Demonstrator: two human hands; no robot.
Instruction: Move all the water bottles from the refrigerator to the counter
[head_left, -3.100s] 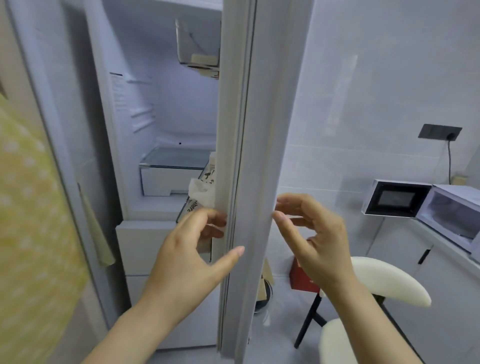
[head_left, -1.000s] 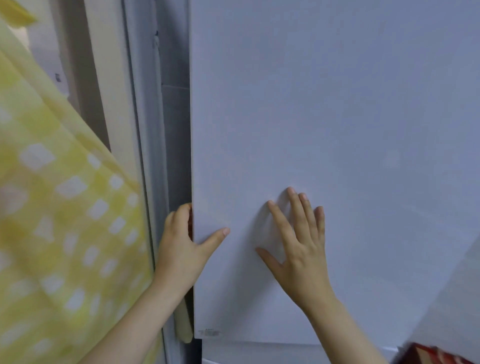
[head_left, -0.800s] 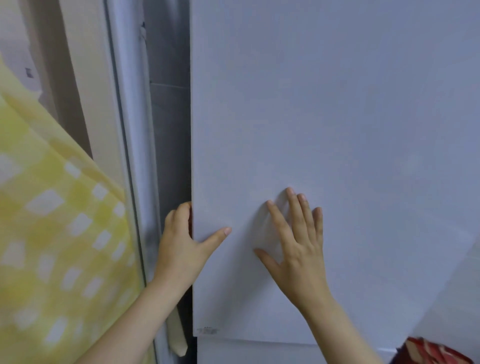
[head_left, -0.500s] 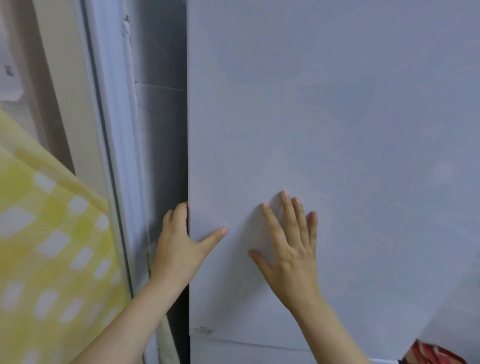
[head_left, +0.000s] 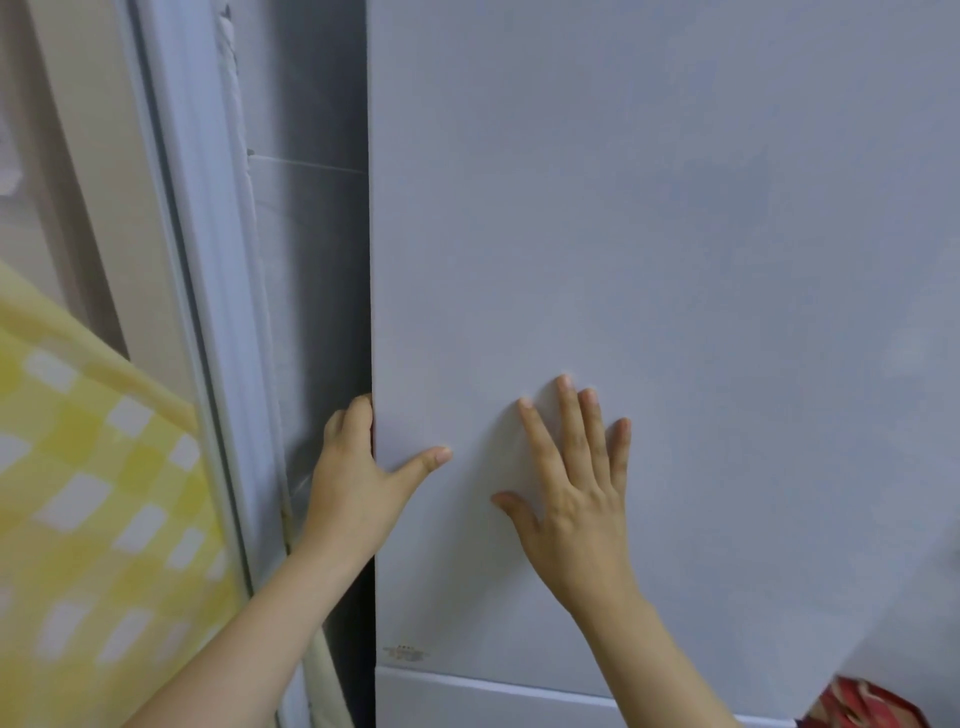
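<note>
Head view: pale refrigerator door (head_left: 675, 260) ajar, yellow checked cloth (head_left: 93, 493) at left.

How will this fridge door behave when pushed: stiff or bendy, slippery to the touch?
The door looks like a rigid flat panel, so it will likely swing as one piece rather than flex. Its smooth face may be slippery under the flat right hand; the left hand, curled round the edge, probably gives surer control.

The refrigerator door (head_left: 649, 234) has swung nearly closed.
</note>
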